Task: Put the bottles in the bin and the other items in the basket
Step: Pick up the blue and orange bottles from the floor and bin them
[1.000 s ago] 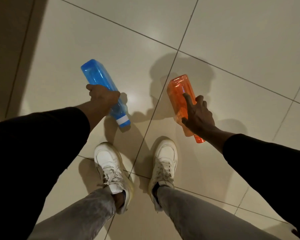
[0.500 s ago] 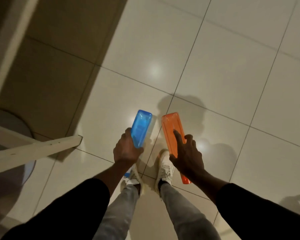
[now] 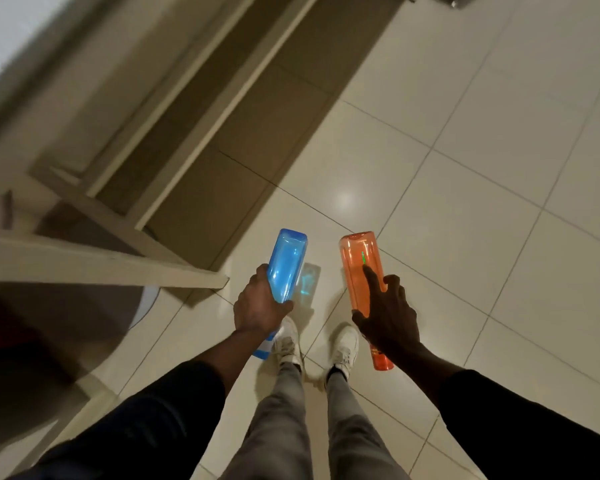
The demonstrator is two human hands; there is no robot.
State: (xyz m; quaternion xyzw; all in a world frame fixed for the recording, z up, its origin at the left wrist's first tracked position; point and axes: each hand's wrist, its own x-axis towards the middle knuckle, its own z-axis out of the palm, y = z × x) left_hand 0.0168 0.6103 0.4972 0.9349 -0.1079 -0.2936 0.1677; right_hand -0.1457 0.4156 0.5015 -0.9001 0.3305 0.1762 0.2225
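Right now your left hand [image 3: 257, 308] clenches the blue bottle [image 3: 286, 261] near its neck, fingers wrapped round it. Your right hand [image 3: 387, 317] grasps the orange bottle [image 3: 357, 268], index finger laid straight along its side. Both bottles are translucent plastic, bases pointing away from you, the blue one's neck banded white. You hold them side by side, apart, above the tiled floor [image 3: 465, 202] and your white shoes [image 3: 286, 341].
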